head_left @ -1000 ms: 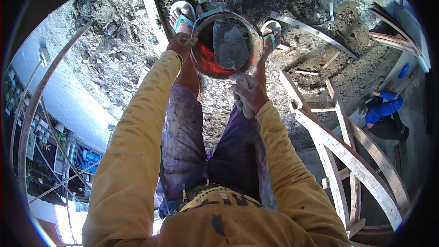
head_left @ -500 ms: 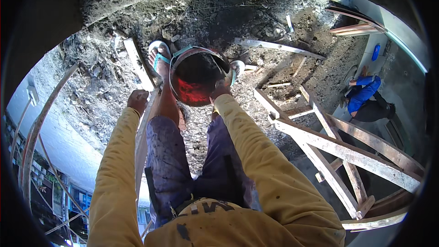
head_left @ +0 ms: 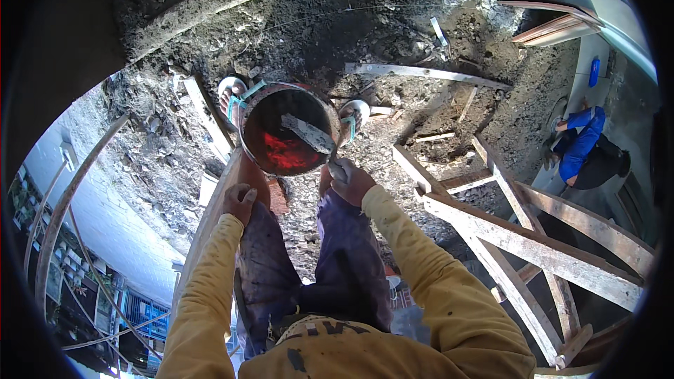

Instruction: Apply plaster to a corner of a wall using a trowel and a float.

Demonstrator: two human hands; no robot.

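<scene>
A round bucket [head_left: 253, 149] with red inside sits between my sandaled feet. My right hand [head_left: 351, 181] grips a grey-crusted trowel [head_left: 305, 133] at the bucket's near right, its blade angled over the red interior. My left hand [head_left: 240, 201] is off the bucket, just below and left of it, with fingers loosely bent and apart and nothing visible in them. It is beside a long upright timber [head_left: 206, 221] and over my left leg; whether it touches either I cannot tell.
A timber frame [head_left: 526, 238] stands at the right. A co-worker in blue trousers [head_left: 583, 147] crouches beyond it. Loose planks [head_left: 554, 31] lie at upper right, a white batten [head_left: 421, 72] on the rubble ground. Bent poles [head_left: 84, 175] stand at left.
My left hand has left the bucket's rim and come down toward me. The trowel's blade, hidden half a second ago, now shows tilted diagonally in the bucket. My view has shifted.
</scene>
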